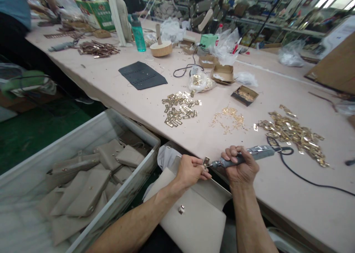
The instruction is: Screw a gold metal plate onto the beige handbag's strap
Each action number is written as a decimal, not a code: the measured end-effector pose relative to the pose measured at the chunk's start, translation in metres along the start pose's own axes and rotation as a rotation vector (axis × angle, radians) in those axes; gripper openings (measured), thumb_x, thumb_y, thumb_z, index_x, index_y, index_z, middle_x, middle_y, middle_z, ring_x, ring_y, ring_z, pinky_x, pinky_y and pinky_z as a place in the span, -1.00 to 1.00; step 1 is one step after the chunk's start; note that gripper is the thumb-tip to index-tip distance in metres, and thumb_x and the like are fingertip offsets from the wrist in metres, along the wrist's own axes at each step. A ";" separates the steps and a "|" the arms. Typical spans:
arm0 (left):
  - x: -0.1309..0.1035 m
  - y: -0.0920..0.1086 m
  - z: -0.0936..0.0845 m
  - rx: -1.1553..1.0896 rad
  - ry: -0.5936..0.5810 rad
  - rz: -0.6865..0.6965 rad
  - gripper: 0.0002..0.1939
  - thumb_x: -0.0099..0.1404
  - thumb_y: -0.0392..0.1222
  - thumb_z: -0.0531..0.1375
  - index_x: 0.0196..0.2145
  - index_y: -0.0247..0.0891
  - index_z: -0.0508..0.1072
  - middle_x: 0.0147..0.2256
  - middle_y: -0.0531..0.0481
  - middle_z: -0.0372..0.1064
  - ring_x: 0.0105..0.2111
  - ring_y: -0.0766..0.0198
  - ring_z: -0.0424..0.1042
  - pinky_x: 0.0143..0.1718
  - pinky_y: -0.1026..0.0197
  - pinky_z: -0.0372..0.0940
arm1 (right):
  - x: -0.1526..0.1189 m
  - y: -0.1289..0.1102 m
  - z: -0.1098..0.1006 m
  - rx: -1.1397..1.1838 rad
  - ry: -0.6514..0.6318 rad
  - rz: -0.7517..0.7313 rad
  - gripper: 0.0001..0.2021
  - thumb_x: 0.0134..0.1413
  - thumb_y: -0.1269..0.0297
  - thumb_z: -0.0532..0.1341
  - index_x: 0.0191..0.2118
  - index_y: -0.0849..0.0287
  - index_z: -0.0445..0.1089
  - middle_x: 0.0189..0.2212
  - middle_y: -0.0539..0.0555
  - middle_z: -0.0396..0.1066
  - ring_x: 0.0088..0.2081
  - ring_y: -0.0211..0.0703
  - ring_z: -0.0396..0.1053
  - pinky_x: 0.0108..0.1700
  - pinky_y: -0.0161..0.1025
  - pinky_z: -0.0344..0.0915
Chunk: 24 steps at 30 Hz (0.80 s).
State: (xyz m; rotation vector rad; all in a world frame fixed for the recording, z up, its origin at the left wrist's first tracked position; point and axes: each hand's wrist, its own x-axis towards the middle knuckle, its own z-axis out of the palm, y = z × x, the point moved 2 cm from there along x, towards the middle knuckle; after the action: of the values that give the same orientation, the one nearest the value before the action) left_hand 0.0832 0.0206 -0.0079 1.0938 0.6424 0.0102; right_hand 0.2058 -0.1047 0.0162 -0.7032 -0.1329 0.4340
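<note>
The pale bag (198, 218) is at the edge of the desk (194, 137). 1 shiny clasp (181, 209) is on it. The left hand (188, 171) pinches 1 metal plate (205, 161), which looks not fixed yet. The right hand (244, 168) grips a gray tool (258, 152).

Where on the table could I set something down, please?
Bare tabletop lies between the dark sheet and the near edge, and from that sheet to the brown strips. It's crowded around the open cardboard boxes and gold fittings.
</note>
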 end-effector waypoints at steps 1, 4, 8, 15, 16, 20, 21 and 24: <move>0.000 0.000 0.000 0.002 -0.001 0.004 -0.81 0.22 -0.53 0.15 -0.28 -0.58 0.56 -0.43 -0.25 0.54 -0.49 0.13 0.59 -0.55 0.33 0.48 | 0.000 0.000 0.001 -0.005 0.000 -0.002 -0.73 -0.08 0.30 0.46 -0.47 0.23 0.34 -0.50 -0.05 0.22 -0.56 -0.39 0.09 -0.45 -0.35 0.29; 0.000 -0.001 0.000 0.003 -0.002 0.007 -0.82 0.21 -0.52 0.17 -0.28 -0.57 0.57 -0.44 -0.24 0.54 -0.49 0.11 0.59 -0.55 0.33 0.47 | -0.001 0.000 0.003 -0.013 0.004 -0.005 -0.73 -0.08 0.30 0.46 -0.47 0.23 0.35 -0.50 -0.04 0.23 -0.56 -0.38 0.09 -0.44 -0.35 0.28; -0.002 0.001 0.000 0.011 0.001 0.009 -0.84 0.21 -0.50 0.18 -0.28 -0.57 0.57 -0.42 -0.25 0.54 -0.49 0.12 0.59 -0.55 0.33 0.47 | -0.001 0.000 0.004 -0.007 -0.004 -0.005 -0.76 -0.07 0.31 0.45 -0.46 0.23 0.35 -0.50 -0.03 0.23 -0.56 -0.38 0.09 -0.44 -0.35 0.28; -0.001 0.002 0.001 0.005 0.012 0.004 -0.83 0.18 -0.52 0.19 -0.30 -0.55 0.57 -0.45 -0.22 0.54 -0.49 0.11 0.59 -0.54 0.33 0.47 | -0.003 0.000 0.009 -0.047 -0.001 -0.025 -0.71 -0.08 0.32 0.45 -0.49 0.24 0.30 -0.50 -0.03 0.25 -0.56 -0.39 0.11 -0.45 -0.34 0.26; -0.001 0.001 0.001 0.005 0.012 0.005 -0.83 0.18 -0.52 0.19 -0.30 -0.55 0.58 -0.45 -0.22 0.54 -0.49 0.11 0.59 -0.55 0.32 0.47 | -0.003 0.000 0.010 -0.055 0.001 -0.029 -0.70 -0.08 0.32 0.45 -0.50 0.24 0.29 -0.51 -0.03 0.25 -0.57 -0.39 0.10 -0.45 -0.34 0.25; 0.000 0.000 0.000 0.014 0.019 0.002 -0.85 0.18 -0.53 0.20 -0.32 -0.55 0.58 -0.45 -0.22 0.53 -0.47 0.08 0.60 -0.56 0.33 0.47 | -0.005 -0.001 0.014 -0.070 0.006 -0.045 -0.70 -0.05 0.34 0.44 -0.49 0.24 0.27 -0.51 -0.03 0.25 -0.56 -0.38 0.11 -0.44 -0.33 0.26; 0.001 0.000 0.000 0.018 0.021 0.000 -0.85 0.19 -0.54 0.20 -0.32 -0.54 0.58 -0.46 -0.22 0.53 -0.48 0.09 0.60 -0.56 0.33 0.47 | -0.006 -0.001 0.015 -0.077 0.005 -0.050 -0.71 -0.05 0.34 0.44 -0.48 0.23 0.28 -0.51 -0.04 0.25 -0.56 -0.38 0.12 -0.43 -0.33 0.26; 0.001 0.000 0.001 0.021 0.023 -0.007 -0.85 0.20 -0.55 0.20 -0.32 -0.53 0.59 -0.46 -0.20 0.53 -0.49 0.12 0.59 -0.56 0.35 0.47 | -0.008 -0.001 0.020 -0.112 0.001 -0.078 -0.71 -0.04 0.33 0.44 -0.48 0.22 0.29 -0.51 -0.04 0.26 -0.56 -0.37 0.14 -0.44 -0.33 0.26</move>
State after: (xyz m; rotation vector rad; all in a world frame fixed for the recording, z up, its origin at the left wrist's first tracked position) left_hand 0.0844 0.0199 -0.0084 1.1131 0.6686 0.0100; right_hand 0.1938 -0.0972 0.0323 -0.8057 -0.1846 0.3533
